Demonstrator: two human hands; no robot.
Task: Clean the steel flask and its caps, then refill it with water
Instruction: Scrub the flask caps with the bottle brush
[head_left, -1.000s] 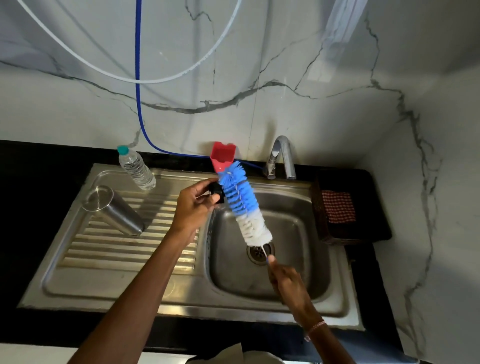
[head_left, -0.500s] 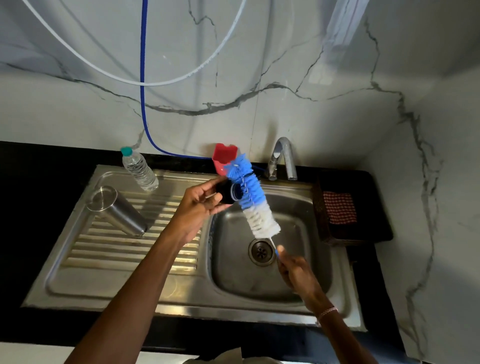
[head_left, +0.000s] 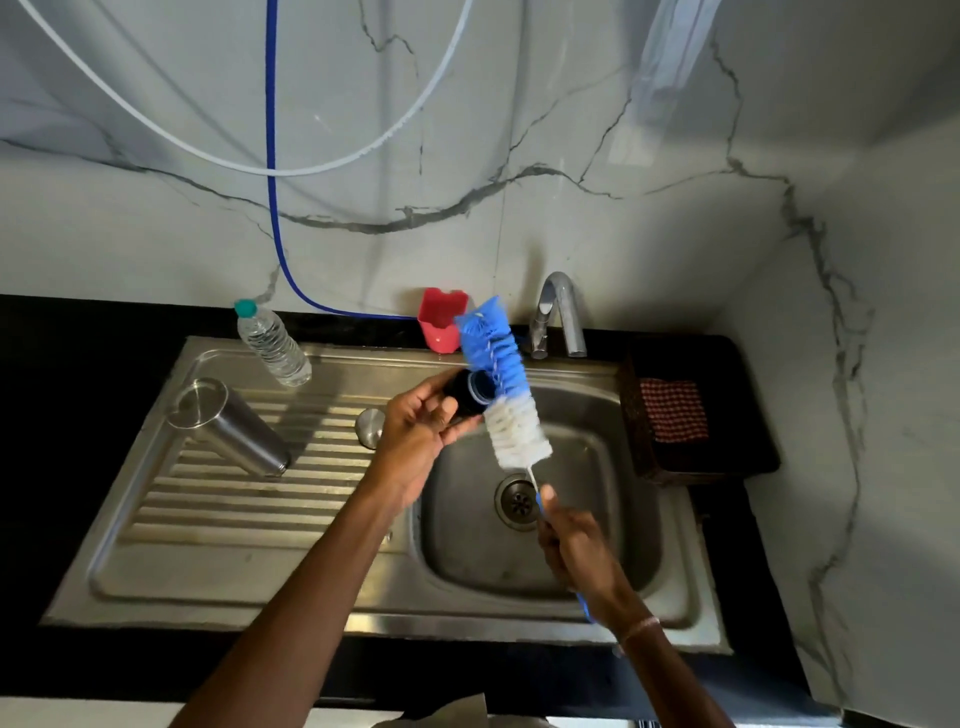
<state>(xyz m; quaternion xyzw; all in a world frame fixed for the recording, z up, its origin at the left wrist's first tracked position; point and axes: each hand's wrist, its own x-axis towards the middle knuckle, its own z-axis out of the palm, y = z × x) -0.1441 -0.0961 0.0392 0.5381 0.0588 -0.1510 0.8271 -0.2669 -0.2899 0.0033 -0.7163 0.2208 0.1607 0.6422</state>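
— Over the sink basin, why hold the black cap up like that?
— So the drips fall into the basin, I judge. The left hand curls fingers and thumb round it, open side towards the bottle brush, whose bristles touch its rim. The right hand is wrapped round the brush's handle.
— And the steel flask?
— On the drainboard, well to the left, near the steel cap, apparently waiting its turn.

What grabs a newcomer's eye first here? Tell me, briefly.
The blue-and-white bottle brush, held by the right hand above the sink basin, lies against a black cap that the left hand grips. Next comes the steel flask on the drainboard at left.
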